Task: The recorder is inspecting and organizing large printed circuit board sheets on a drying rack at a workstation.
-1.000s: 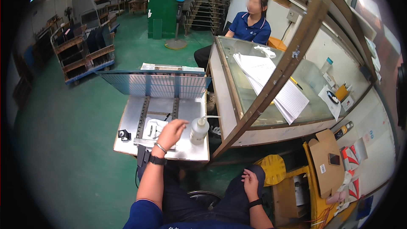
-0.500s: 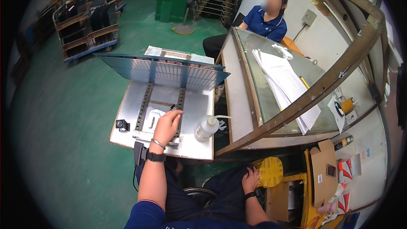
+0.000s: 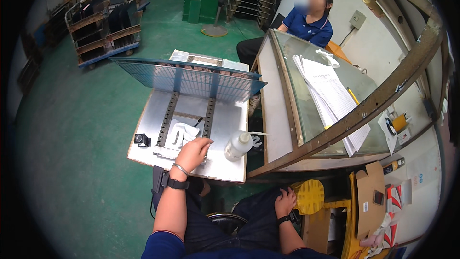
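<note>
My left hand [image 3: 193,153] hovers at the near edge of the small metal-topped table [image 3: 229,115], fingers curled together and pointing right. What lies inside them, if anything, is hidden. Beyond it, a white glove or cloth [image 3: 181,134] lies between two dark slotted rails [image 3: 209,115], with a dark pen [image 3: 198,122] against it. Blue perforated panels [image 3: 191,82] stand upright across the rails. To the hand's right is a white squeeze bottle [image 3: 238,146]; to its left, a small black folding magnifier [image 3: 142,139]. My right hand [image 3: 285,201] rests on my thigh, fingers extended, holding nothing.
A glass-topped desk [image 3: 287,91] with stacked papers [image 3: 330,96] adjoins on the right, crossed by a curved brown frame [image 3: 335,129]. A co-worker [image 3: 311,24] sits behind it. A yellow round stool top [image 3: 310,196] and an open cardboard box [image 3: 369,196] are near my right side.
My left hand has drawn back toward me, uncovering more of the white glove or cloth and the pen. The view has shifted slightly; my right hand stays on my thigh.
</note>
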Available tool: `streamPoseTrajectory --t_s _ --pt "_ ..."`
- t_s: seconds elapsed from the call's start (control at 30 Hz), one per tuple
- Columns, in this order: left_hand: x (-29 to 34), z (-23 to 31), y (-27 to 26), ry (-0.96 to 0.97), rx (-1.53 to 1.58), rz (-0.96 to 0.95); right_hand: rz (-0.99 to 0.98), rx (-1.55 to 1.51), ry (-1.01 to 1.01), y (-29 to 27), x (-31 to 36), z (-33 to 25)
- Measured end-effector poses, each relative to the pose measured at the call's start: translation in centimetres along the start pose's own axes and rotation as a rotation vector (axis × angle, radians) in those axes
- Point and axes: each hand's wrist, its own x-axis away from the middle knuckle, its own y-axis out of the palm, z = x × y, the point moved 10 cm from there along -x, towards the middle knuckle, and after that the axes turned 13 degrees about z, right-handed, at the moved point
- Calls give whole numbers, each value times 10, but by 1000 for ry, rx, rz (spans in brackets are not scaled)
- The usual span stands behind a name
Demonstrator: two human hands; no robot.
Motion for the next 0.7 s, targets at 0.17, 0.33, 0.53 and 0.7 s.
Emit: streamPoseTrajectory --t_s 0.17,0.33,0.53,0.7 --pt "1 2 9 -18 -15 -59 20 -5 -4 1 1 4" --pt "5 -3 18 -27 -31 -100 35 -30 25 1 1 7" --pt "5 -3 21 15 -8 -89 37 18 0 6 1 12" --pt "8 -12 26 24 -40 -116 11 -12 37 1 0 7"
